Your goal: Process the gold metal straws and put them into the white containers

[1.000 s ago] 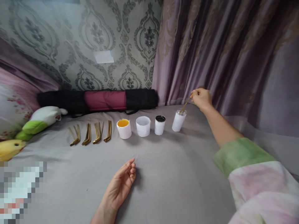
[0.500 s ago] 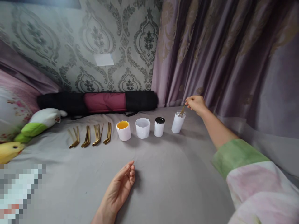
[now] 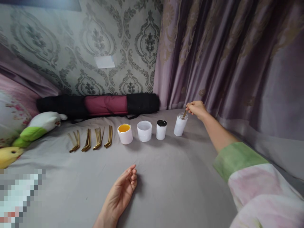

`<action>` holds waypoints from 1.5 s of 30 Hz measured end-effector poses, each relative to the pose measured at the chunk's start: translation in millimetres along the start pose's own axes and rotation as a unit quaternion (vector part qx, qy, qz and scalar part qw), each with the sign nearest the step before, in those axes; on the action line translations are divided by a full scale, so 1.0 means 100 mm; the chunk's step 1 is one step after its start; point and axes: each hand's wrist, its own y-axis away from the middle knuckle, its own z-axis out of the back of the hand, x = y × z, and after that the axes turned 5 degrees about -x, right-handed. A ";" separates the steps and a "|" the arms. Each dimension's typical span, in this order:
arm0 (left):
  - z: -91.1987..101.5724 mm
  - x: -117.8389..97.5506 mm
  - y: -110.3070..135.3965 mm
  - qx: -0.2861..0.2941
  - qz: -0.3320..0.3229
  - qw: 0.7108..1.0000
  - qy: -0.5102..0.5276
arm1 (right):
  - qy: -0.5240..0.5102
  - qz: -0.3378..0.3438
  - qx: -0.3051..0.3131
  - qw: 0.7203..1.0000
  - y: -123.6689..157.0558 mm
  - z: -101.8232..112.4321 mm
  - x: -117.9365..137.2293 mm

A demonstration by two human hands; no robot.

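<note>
A gold straw [image 3: 184, 113] is pinched in the fingertips of the right hand [image 3: 196, 109] and held in the mouth of the rightmost cup [image 3: 180, 124], last in a row of four set on a grey sheet [image 3: 166, 177]. The straw's long axis is kept steep, tilted up and to the right toward the hand, which is placed just beside the cup's rim and is by far the nearer of the two. The left hand [image 3: 122, 186] is laid slack and open on the sheet, well short of the row, with nothing held. Four bundles of gold straws [image 3: 91, 139] are lined up to the left of the cups. Compared with a second ago, the right hand is seen lower and the straw sunk deeper, only a short end being shown; the left hand is unmoved.
</note>
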 end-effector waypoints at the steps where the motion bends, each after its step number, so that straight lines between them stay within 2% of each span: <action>1: 0.00 0.00 0.00 -0.001 0.000 1.000 -0.001 | 0.002 -0.004 -0.002 1.000 0.02 0.00 0.01; 8: -0.01 0.01 0.01 -0.002 -0.001 1.000 -0.005 | 0.000 -0.023 -0.003 1.000 0.13 0.03 0.08; 27: 0.00 0.01 0.01 -0.001 0.003 1.000 0.003 | -0.040 -0.083 0.020 0.996 0.13 -0.02 -0.01; 45: -0.01 0.00 0.01 0.000 -0.002 1.000 -0.001 | -0.041 -0.094 0.026 0.994 0.13 -0.10 -0.09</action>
